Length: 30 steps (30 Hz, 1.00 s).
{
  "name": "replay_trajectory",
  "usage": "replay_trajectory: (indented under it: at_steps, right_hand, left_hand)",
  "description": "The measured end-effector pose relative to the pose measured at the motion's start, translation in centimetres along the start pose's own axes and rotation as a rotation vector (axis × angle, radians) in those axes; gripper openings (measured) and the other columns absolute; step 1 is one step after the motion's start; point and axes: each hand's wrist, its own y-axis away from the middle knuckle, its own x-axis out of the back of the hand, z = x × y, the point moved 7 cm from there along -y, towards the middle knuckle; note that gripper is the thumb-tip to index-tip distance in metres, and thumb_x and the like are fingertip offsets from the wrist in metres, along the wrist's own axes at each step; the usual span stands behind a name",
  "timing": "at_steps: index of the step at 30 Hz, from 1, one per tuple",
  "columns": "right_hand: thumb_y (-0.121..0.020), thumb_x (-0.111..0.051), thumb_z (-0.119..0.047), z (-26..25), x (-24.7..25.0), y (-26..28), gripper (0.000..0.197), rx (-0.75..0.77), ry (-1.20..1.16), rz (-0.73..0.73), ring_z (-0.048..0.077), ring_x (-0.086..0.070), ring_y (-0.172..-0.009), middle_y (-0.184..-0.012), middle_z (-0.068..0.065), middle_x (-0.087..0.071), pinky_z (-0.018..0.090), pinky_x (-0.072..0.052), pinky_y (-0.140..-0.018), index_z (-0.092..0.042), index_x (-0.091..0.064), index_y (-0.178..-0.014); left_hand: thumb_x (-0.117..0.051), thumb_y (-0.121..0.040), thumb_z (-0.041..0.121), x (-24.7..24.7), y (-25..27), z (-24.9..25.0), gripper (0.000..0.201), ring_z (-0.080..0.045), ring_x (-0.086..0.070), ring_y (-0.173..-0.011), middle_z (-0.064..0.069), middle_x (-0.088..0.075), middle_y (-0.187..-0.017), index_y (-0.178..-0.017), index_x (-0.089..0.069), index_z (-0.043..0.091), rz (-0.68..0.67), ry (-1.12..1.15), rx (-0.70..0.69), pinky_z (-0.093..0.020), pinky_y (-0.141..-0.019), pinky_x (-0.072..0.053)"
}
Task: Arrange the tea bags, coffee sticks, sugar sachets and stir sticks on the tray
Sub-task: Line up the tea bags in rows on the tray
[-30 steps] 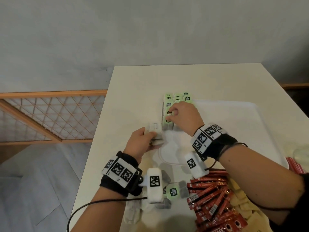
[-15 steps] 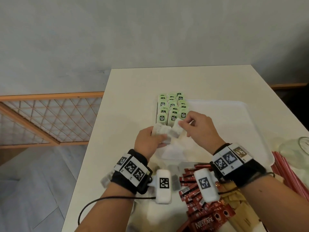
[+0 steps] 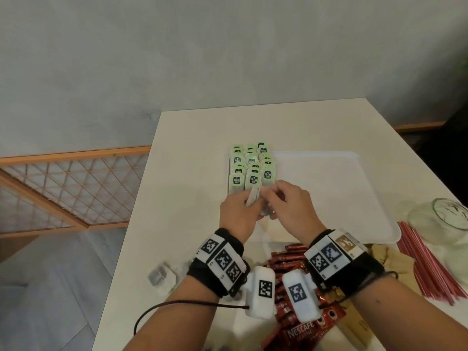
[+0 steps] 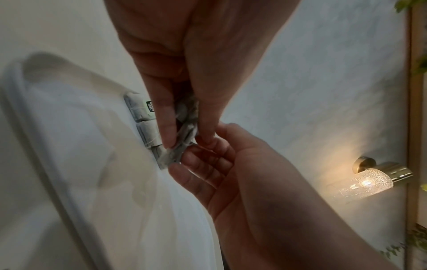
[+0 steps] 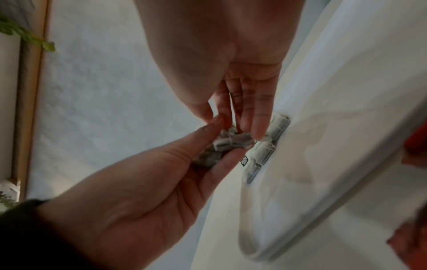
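Several tea bags with green tags (image 3: 250, 168) lie in rows at the left end of the white tray (image 3: 334, 188). Just in front of them my left hand (image 3: 249, 201) grips a small bundle of tea bags (image 3: 254, 196). My right hand (image 3: 268, 196) pinches a bag of that bundle; its fingers (image 4: 203, 157) close on the lower end, and the bundle (image 5: 227, 142) shows between thumb and fingers. Red coffee sticks (image 3: 286, 262), brown sugar sachets (image 3: 395, 259) and red stir sticks (image 3: 428, 264) lie on the table near me, off the tray.
A glass jar (image 3: 445, 219) lies on its side at the right, beyond the stir sticks. Loose tea bags (image 3: 162, 274) sit by the table's left edge. A wooden lattice rail (image 3: 76, 188) stands left of the table. The tray's right part is bare.
My right hand left the rows on the tray and came back to the bundle in my left hand. Both hands now meet just in front of the rows.
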Motion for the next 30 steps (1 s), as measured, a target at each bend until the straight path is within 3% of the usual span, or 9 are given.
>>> replay_trajectory:
  at_steps: [2, 5, 8, 13, 17, 19, 21, 24, 30]
  right_hand:
    - [-0.093, -0.061, -0.029, -0.2, 0.3, 0.0, 0.024, -0.004, -0.034, -0.009, 0.019, -0.067, -0.057, -0.069, 0.005, -0.068, 0.038, -0.058, -0.061, -0.011, -0.066, -0.078]
    - [-0.088, -0.068, -0.02, -0.4, 1.3, -0.4, 0.005, 0.036, -0.042, 0.047, 0.01, -0.061, -0.055, -0.079, -0.002, -0.068, 0.023, -0.053, -0.052, -0.016, -0.07, -0.089]
    - [-0.085, -0.072, -0.021, -0.4, 2.1, -1.2, 0.016, 0.08, 0.014, 0.075, 0.007, -0.054, -0.058, -0.091, -0.005, -0.061, 0.019, -0.048, -0.054, -0.022, -0.07, -0.101]
    - [-0.084, -0.075, -0.018, 0.1, 2.1, -2.1, 0.005, -0.004, -0.044, -0.024, 0.004, -0.055, -0.046, -0.073, -0.003, -0.066, 0.018, -0.048, -0.043, -0.02, -0.071, -0.085]
    - [-0.08, -0.078, -0.013, 1.6, 1.6, -2.2, 0.004, -0.088, -0.095, -0.109, 0.008, -0.059, -0.044, -0.056, -0.003, -0.065, 0.022, -0.054, -0.048, -0.012, -0.074, -0.082]
    - [-0.08, -0.078, -0.011, 2.9, 1.4, -2.4, 0.005, -0.133, -0.093, -0.118, 0.009, -0.06, -0.044, -0.052, -0.003, -0.064, 0.022, -0.054, -0.05, -0.008, -0.075, -0.084]
    - [-0.081, -0.076, -0.008, 4.3, 1.3, -2.8, 0.007, -0.174, -0.064, -0.129, 0.007, -0.06, -0.044, -0.054, 0.001, -0.065, 0.019, -0.053, -0.049, -0.006, -0.074, -0.087]
    - [-0.083, -0.074, -0.006, 5.4, 1.4, -3.9, 0.007, -0.184, -0.012, -0.099, 0.005, -0.063, -0.048, -0.062, 0.001, -0.069, 0.015, -0.053, -0.051, -0.006, -0.073, -0.09]
    - [-0.084, -0.074, -0.008, 4.8, 1.6, -6.5, 0.005, -0.109, -0.009, -0.016, 0.016, -0.069, -0.061, -0.07, 0.006, -0.072, 0.022, -0.059, -0.06, -0.01, -0.072, -0.088]
  left_hand:
    - [-0.066, -0.089, 0.03, 0.2, -0.4, 0.2, 0.023, -0.028, -0.071, -0.075, -0.009, -0.072, -0.074, -0.077, -0.074, 0.012, 0.003, -0.015, 0.004, -0.042, -0.07, -0.062]
    - [-0.064, -0.088, 0.028, 0.5, -1.1, 0.4, 0.024, -0.032, -0.07, -0.077, -0.012, -0.072, -0.075, -0.077, -0.071, 0.008, 0.008, -0.032, -0.003, -0.047, -0.069, -0.061]
    - [-0.063, -0.092, 0.018, 0.4, -1.3, 1.4, 0.018, -0.032, -0.071, -0.082, -0.017, -0.071, -0.084, -0.08, -0.071, 0.008, -0.041, -0.01, -0.005, -0.044, -0.07, -0.062]
    - [-0.062, -0.094, 0.014, 0.4, -1.3, 1.2, 0.021, -0.036, -0.07, -0.087, -0.027, -0.068, -0.093, -0.09, -0.07, -0.005, -0.096, 0.08, 0.018, -0.038, -0.07, -0.062]
    - [-0.056, -0.097, 0.011, 0.8, -1.1, -0.1, 0.016, -0.026, -0.071, -0.082, -0.021, -0.071, -0.096, -0.098, -0.071, 0.005, -0.11, 0.137, 0.074, -0.03, -0.066, -0.061]
    - [-0.056, -0.096, 0.01, 1.5, -1.2, -1.2, 0.016, -0.027, -0.072, -0.085, -0.021, -0.071, -0.098, -0.102, -0.071, 0.005, -0.081, 0.166, 0.13, -0.029, -0.066, -0.06]
    - [-0.057, -0.096, 0.011, 2.4, -1.3, -2.1, 0.015, -0.029, -0.072, -0.086, -0.021, -0.071, -0.098, -0.102, -0.07, 0.004, -0.047, 0.213, 0.191, -0.029, -0.066, -0.06]
    - [-0.058, -0.096, 0.013, 3.6, -1.5, -2.7, 0.016, -0.022, -0.072, -0.078, -0.014, -0.071, -0.093, -0.103, -0.069, 0.005, -0.013, 0.253, 0.222, -0.026, -0.065, -0.06]
    - [-0.058, -0.097, 0.015, 4.5, -1.7, -3.3, 0.013, -0.015, -0.07, -0.072, -0.009, -0.072, -0.089, -0.096, -0.071, 0.012, 0.013, 0.283, 0.229, -0.028, -0.068, -0.061]
